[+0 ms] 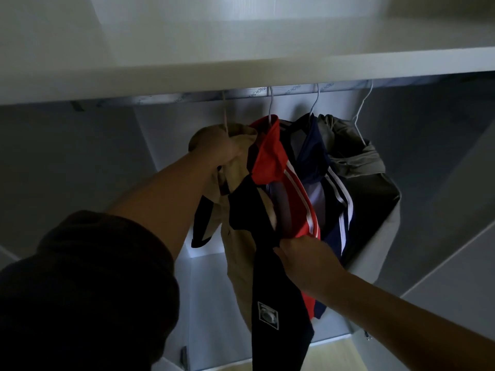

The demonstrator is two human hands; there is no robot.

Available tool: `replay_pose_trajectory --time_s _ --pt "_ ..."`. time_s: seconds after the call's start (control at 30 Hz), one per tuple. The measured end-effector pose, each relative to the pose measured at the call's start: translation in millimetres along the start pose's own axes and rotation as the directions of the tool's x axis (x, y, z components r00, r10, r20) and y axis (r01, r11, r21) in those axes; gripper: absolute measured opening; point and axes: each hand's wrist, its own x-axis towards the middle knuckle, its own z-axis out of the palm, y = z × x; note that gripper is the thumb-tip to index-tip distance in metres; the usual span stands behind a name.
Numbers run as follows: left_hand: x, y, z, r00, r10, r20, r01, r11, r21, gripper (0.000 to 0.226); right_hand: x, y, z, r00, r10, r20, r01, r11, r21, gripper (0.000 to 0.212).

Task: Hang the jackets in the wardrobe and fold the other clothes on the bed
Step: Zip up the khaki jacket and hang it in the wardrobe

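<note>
Inside the wardrobe (80, 156), under its white shelf (241, 73), four jackets crowd along one rail (187, 99).
Farthest right hangs the grey jacket (369, 194), then the navy striped jacket (313, 148), the red striped jacket (270, 156), all touching. Leftmost is the beige-and-navy jacket (241, 253), whose navy front panel (with a small square patch low down) drops toward the floor. The left hand (214, 148), reaching from a dark sleeve (93, 277), is clenched around that jacket's beige collar just below its hanger hook (225, 116), which reaches up to the rail. The right hand (308, 258) pinches the navy panel's edge, beside the red jacket's hem.
</note>
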Motion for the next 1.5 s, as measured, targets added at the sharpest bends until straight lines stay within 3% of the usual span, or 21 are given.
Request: replay_pose_trajectory --time_s 0.07,0.13,0.2,0.23,0.3,0.37,0.43,0.53,0.6,0.67,0.8,0.97,1.03,1.13,1.2,1.27,1.3,1.37,1.4,1.43,1.5 --pt "0.3 -8.0 -2.6 0.999 0.041 -0.026 -0.041 0.999 -0.014 0.051 5.4 -4.1 -1.6 0.999 -0.030 0.040 0.028 0.998 0.052 0.039" --pt "-1.2 -18.4 -4.4 0.992 0.112 -0.060 -0.114 0.992 -0.043 0.049 18.7 0.8 -12.2 0.980 -0.008 -0.200 0.038 0.988 0.148 0.035" --pt "-4.9 -24.9 -4.3 0.980 0.150 -0.134 -0.155 0.987 -0.029 0.046 46.2 12.8 -25.4 0.898 0.092 -0.431 -0.039 0.991 0.129 0.035" --pt "-2.7 -26.0 -2.2 0.978 0.155 -0.140 -0.160 0.987 -0.028 0.042 62.0 17.9 -33.2 0.891 0.178 -0.418 -0.126 0.981 0.149 0.044" --pt "0.9 -24.6 5.0 0.983 0.149 -0.112 -0.153 0.988 -0.034 0.039 91.9 23.9 -38.1 0.926 0.313 -0.210 -0.265 0.937 0.227 0.052" --pt "3.8 -23.4 9.1 0.981 0.120 -0.152 -0.124 0.992 -0.019 0.034 113.1 24.8 -30.4 0.940 0.335 -0.059 -0.315 0.923 0.220 0.037" --pt "6.6 -31.3 7.3 0.980 0.072 -0.184 -0.085 0.994 -0.065 0.030 123.5 24.7 -22.8 0.942 0.321 -0.096 -0.290 0.925 0.245 0.027" --pt "11.1 -59.6 -5.9 0.977 0.020 -0.213 -0.093 0.936 -0.340 0.031 131.1 24.7 -11.7 0.932 0.326 -0.159 -0.261 0.907 0.331 0.023" --pt "12.4 -78.1 -16.6 0.967 0.024 -0.255 -0.123 0.917 -0.379 0.036 133.6 19.5 -7.0 0.929 0.332 -0.162 -0.259 0.899 0.352 0.022" --pt "15.4 -94.5 -23.9 0.961 0.037 -0.273 -0.110 0.961 -0.255 0.033 136.2 12.0 -1.9 0.936 0.305 -0.176 -0.231 0.908 0.349 0.022" --pt "21.9 -110.4 -32.4 0.960 -0.141 -0.242 0.107 0.983 -0.149 0.021 141.0 0.8 5.0 0.948 0.242 -0.209 -0.177 0.942 0.285 0.021" --pt "9.2 -105.6 -38.2 0.966 -0.104 -0.236 0.087 0.993 -0.081 0.036 139.1 1.7 1.7 0.961 0.221 -0.168 -0.167 0.944 0.285 0.020" --pt "-2.8 -98.4 -37.8 0.962 -0.091 -0.257 0.126 0.984 0.125 0.051 131.7 10.3 -4.6 0.949 0.182 -0.259 -0.120 0.964 0.238 0.026" --pt "-34.0 -77.8 -30.8 0.897 0.076 -0.435 0.126 0.900 0.417 0.071 119.2 33.8 -22.4 0.827 0.130 -0.546 -0.070 0.989 0.130 0.027" --pt "-52.1 -57.5 -21.9 0.837 0.295 -0.461 0.044 0.803 0.594 0.069 116.0 53.9 -32.0 0.788 0.187 -0.586 -0.178 0.981 0.074 0.038" --pt "-58.1 -34.0 -4.0 0.809 0.426 -0.404 -0.077 0.759 0.646 0.062 114.2 71.5 -37.4 0.825 0.356 -0.438 -0.319 0.935 0.157 0.048" --pt "-58.1 -20.7 9.3 0.828 0.426 -0.365 -0.141 0.787 0.600 0.060 113.2 77.4 -36.7 0.842 0.442 -0.309 -0.395 0.895 0.207 0.047" --pt "-55.2 5.5 39.0 0.936 0.272 -0.222 -0.172 0.908 0.383 0.057 111.3 84.7 -29.1 0.855 0.511 -0.088 -0.496 0.856 0.146 0.037" --pt "-53.4 14.3 54.5 0.989 0.120 -0.082 -0.098 0.967 0.235 0.056 110.1 86.6 -25.3 0.864 0.500 -0.063 -0.493 0.864 0.100 0.031" --pt "-51.2 19.5 68.2 0.997 -0.019 0.072 0.013 0.997 0.081 0.053 109.6 87.6 -23.0 0.878 0.473 -0.070 -0.469 0.881 0.071 0.028" --pt "-45.8 23.1 84.6 0.951 -0.143 0.273 0.194 0.966 -0.169 0.043 110.1 89.6 -22.8 0.911 0.404 -0.084 -0.401 0.915 0.044 0.026"
